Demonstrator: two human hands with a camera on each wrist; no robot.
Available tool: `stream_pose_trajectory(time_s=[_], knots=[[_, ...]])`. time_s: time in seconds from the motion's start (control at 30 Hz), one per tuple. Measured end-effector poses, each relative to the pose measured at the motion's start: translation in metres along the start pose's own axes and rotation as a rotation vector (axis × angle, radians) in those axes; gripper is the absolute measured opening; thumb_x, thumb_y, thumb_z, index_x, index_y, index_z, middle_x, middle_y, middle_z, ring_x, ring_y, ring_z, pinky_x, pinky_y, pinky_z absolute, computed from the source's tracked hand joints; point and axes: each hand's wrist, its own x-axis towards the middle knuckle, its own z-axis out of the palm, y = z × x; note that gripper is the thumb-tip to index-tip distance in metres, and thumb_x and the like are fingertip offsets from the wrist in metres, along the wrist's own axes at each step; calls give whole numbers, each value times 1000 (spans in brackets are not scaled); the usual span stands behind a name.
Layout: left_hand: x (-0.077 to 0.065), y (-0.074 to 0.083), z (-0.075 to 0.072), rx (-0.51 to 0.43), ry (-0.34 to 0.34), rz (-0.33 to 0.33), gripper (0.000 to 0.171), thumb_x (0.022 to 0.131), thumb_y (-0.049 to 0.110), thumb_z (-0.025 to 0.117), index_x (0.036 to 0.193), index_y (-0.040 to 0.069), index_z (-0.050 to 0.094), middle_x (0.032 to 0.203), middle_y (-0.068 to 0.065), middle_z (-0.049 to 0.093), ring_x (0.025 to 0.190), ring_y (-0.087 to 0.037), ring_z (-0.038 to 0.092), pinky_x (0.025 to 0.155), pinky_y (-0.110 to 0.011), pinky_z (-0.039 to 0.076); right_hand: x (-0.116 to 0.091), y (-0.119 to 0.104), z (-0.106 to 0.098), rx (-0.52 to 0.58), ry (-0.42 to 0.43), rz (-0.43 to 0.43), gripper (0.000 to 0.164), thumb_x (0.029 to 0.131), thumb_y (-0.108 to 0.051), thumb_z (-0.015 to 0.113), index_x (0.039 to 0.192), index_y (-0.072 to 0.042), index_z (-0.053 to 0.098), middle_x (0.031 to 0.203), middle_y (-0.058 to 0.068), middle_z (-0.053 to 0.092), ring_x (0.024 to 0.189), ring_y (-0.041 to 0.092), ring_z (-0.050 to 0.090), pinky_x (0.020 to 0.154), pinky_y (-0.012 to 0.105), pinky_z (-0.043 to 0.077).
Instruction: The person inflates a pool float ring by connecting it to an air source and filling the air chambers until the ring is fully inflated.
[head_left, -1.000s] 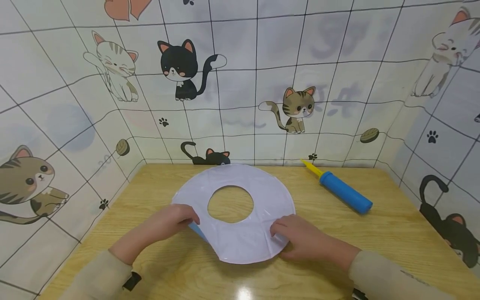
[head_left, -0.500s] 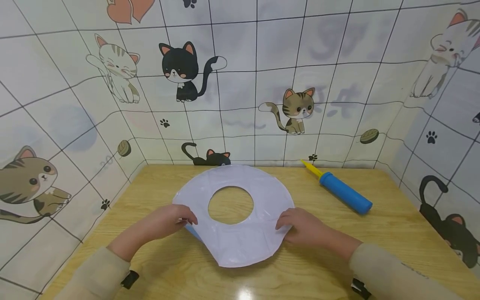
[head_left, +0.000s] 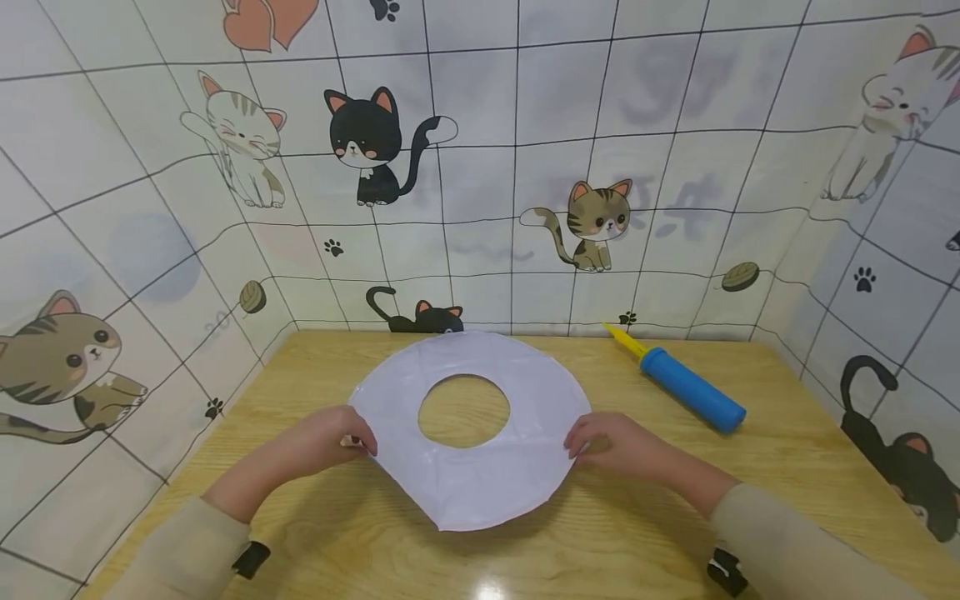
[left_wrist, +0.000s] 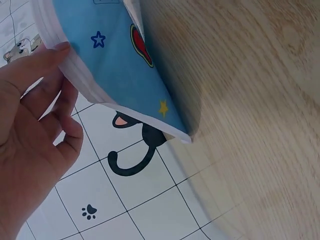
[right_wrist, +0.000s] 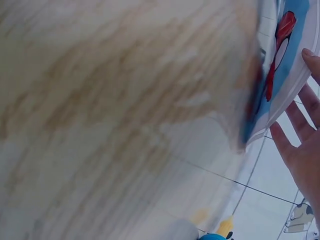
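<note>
A flat, uninflated swim ring [head_left: 487, 487] with a round hole in its middle is held over the wooden table, its plain white face upward. My left hand [head_left: 326, 440] pinches the ring's left edge. On the opposite edge, my right hand [head_left: 617, 446] pinches the rim between thumb and fingers. The left wrist view shows the blue underside [left_wrist: 107, 55] printed with stars, with the thumb pressed on its pale seam. In the right wrist view, red and white print shows on the blue side near the right hand [right_wrist: 302, 150].
A blue hand pump [head_left: 692, 388] with a yellow nozzle lies on the table [head_left: 352, 542] at the back right. Cat-patterned walls [head_left: 480, 183] enclose the table at the back and both sides.
Both hands have shifted outward along the ring's edges, the right one also a little away from me. The blue underside seen earlier at the left edge is now out of the head view.
</note>
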Motion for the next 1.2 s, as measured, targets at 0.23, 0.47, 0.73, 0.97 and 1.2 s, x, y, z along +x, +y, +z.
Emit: stream_pose_trajectory(time_s=[0.23,0.47,0.73,0.97,1.2], knots=[[-1,5,-6,-46,35,-54,17,81,-2,75,84,14,74,86,9,69,83,-10,65,72,-30,54,-9,-7,-15,54,25,97,9,87,-12,73,90,-20,72,102,-3,68,97,14,61,82,35,52],[2,10,-12,-200,60,-95,19,84,-5,67,85,13,73,86,5,70,82,-9,66,69,-26,54,-19,-10,-25,66,33,147,9,93,-14,67,94,-22,69,109,-4,69,105,18,62,86,40,52],[5,13,-18,-322,90,-120,14,86,2,71,89,14,66,88,4,69,86,-8,66,74,-27,55,-23,-14,-45,162,85,205,10,92,-8,66,89,-14,59,101,-3,72,103,21,65,82,31,53],[7,17,-23,-396,99,-46,22,84,1,72,80,17,57,90,5,70,93,-14,67,82,-31,54,-25,-22,-59,88,85,225,17,91,-1,65,87,-17,59,99,-8,71,102,19,65,84,32,53],[8,25,-34,-198,104,32,20,84,14,76,72,28,71,99,9,69,98,-15,65,84,-38,53,-29,-21,-67,10,89,106,36,86,13,64,79,-22,67,101,-3,70,99,16,64,80,27,53]])
